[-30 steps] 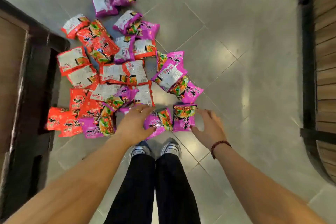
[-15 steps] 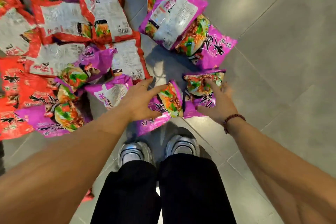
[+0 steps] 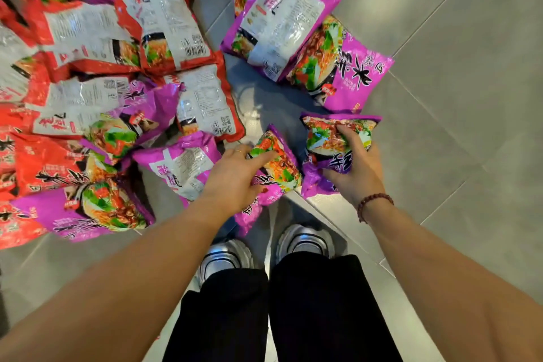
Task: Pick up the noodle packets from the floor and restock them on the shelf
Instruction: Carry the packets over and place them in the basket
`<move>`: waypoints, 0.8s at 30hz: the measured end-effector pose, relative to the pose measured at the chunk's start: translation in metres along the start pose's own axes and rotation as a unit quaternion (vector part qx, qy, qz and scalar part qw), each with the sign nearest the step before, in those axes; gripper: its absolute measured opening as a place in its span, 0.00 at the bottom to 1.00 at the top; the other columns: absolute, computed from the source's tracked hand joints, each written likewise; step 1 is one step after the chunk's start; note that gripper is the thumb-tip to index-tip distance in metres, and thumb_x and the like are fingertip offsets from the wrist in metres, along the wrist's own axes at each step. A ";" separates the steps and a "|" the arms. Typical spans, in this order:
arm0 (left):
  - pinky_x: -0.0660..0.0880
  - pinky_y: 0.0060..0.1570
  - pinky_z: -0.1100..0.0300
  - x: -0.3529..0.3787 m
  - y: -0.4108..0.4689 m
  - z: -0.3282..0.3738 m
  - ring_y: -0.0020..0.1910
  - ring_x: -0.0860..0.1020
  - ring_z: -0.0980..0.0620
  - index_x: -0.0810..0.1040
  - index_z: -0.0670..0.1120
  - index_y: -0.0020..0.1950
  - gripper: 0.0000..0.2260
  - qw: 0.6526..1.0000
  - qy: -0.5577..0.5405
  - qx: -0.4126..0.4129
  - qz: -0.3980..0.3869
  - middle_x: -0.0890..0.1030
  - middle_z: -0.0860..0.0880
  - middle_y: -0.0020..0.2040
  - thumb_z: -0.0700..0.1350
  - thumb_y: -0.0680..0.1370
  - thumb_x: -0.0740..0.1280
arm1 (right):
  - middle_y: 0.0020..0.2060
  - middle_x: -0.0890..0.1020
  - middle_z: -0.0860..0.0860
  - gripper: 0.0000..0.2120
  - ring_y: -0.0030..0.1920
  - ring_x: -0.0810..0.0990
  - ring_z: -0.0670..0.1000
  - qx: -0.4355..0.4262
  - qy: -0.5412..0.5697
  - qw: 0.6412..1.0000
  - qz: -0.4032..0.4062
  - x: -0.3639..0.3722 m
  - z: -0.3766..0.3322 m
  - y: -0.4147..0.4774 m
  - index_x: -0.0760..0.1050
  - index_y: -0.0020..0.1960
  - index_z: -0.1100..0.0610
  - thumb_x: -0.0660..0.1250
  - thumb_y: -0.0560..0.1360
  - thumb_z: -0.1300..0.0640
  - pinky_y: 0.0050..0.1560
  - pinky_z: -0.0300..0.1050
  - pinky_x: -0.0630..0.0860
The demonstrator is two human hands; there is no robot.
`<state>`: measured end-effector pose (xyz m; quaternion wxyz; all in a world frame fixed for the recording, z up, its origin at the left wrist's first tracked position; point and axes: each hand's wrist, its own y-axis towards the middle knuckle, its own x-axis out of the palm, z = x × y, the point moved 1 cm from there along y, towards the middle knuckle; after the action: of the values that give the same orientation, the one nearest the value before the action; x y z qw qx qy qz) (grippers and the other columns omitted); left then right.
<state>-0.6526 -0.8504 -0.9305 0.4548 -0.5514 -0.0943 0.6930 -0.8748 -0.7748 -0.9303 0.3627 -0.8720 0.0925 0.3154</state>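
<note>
I judge that the task is only at its beginning. At 12 o'clock, just ahead of the silver sport shoes, the left hand grips one purple plastic noodle packet. The right hand grips a second purple plastic noodle packet. I cannot tell if they are lifted off the grey tiled floor. From 9 to 12 o'clock many red and purple packets lie overlapping, all left to collect. No shelf is in view. From 1 to 4 o'clock the floor gives room to step.
</note>
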 end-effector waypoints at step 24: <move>0.74 0.57 0.67 -0.388 -0.372 0.056 0.54 0.78 0.60 0.74 0.60 0.62 0.31 0.818 -0.488 -0.077 0.295 0.79 0.56 0.58 0.46 0.63 0.82 | 0.67 0.69 0.40 0.41 0.69 0.67 0.43 -0.173 0.167 0.970 -0.026 -0.227 -0.389 -0.289 0.63 0.71 0.44 0.80 0.65 0.59 0.68 0.40 0.64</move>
<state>-0.5124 -0.9031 -0.4111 0.0790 -0.1758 -0.1893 0.9628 -0.7523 -0.8508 -0.4152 0.1934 -0.9639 0.0732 0.1674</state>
